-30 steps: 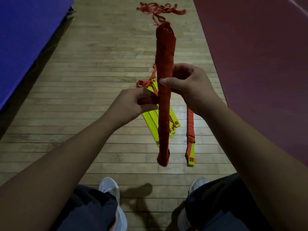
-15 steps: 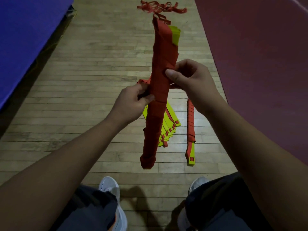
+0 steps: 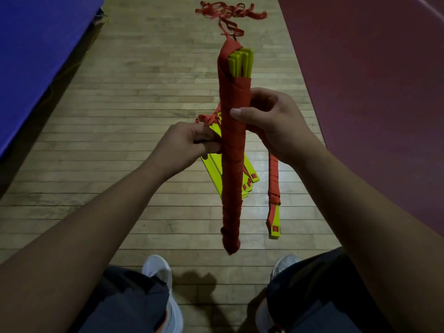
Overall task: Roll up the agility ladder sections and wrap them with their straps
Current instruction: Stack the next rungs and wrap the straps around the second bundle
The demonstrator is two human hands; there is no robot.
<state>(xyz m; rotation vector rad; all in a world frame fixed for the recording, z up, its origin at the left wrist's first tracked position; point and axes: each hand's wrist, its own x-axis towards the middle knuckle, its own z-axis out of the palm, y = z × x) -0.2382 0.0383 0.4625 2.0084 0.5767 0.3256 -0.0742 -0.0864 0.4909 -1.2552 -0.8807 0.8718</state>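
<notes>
R hand (image 3: 271, 126) gripped wrapped bundle (image 3: 233, 169), upright vs tilted earlier, yellow rungs (image 3: 240, 62) showing above; L hand (image 3: 185, 145) pinched its side.

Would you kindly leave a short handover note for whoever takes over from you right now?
Right hand grips the upright bundle of yellow plastic rungs wound in red strap near its middle; left hand pinches at its left side, probably the strap end.
On the wooden floor: an unwrapped stack of yellow rungs, a slim wrapped bundle, a loose red strap tangle.
Done: this bundle nearly wrapped.
Left: secure it, then wrap the stack.
</notes>
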